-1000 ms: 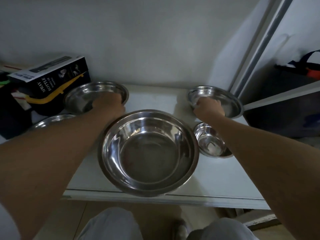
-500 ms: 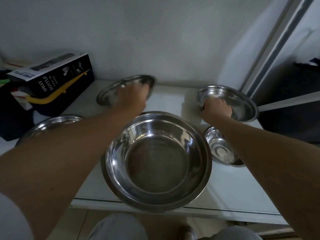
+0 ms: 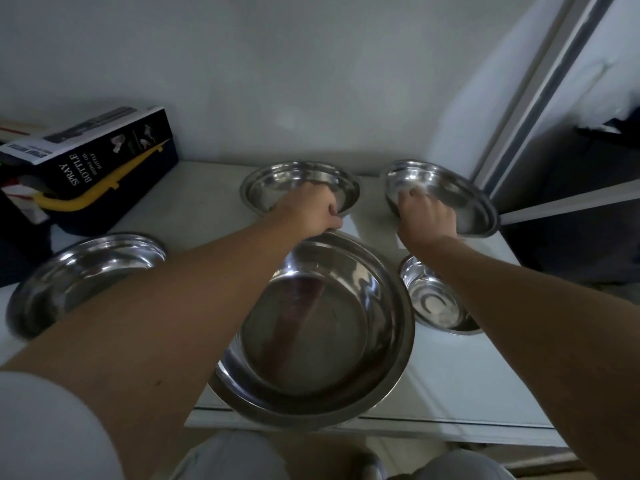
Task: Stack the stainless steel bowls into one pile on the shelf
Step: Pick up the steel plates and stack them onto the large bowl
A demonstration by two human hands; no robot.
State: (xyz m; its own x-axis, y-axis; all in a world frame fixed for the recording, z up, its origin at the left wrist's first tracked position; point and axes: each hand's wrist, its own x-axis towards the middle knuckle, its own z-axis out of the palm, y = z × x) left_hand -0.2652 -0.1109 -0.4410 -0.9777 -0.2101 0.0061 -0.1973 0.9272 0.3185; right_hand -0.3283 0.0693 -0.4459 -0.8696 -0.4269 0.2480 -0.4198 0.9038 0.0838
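Observation:
Several stainless steel bowls lie on the white shelf. A large deep bowl sits at the front middle, overhanging the edge. My left hand grips the near rim of a shallow bowl, held behind the large one. My right hand grips the near rim of another shallow bowl at the back right. A small bowl rests under my right forearm. Another shallow bowl lies at the far left, partly hidden by my left arm.
A dark spray-bottle box with a yellow handle stands at the back left. The white wall closes the back. A door frame and dark space border the shelf's right side.
My left hand has carried its shallow bowl from the back left to the right, now behind the large bowl. My right hand stays on the back right bowl.

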